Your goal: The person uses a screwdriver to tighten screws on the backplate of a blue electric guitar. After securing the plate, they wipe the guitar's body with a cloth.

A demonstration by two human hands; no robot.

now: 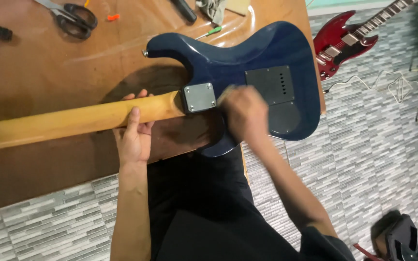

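The guitar body [247, 53] is glossy dark blue with a black back plate [269, 84] and a silver neck plate [199, 97]; its neck [68, 121] is amber yellow. At two o'clock lies a cherry-red guitar [347, 41]. The table [35, 72] is reddish brown, the floor [373, 145] grey-striped tile.

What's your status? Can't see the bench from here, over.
Left hand grips the guitar neck. Right hand, blurred, on blue guitar body. Nothing in the way.
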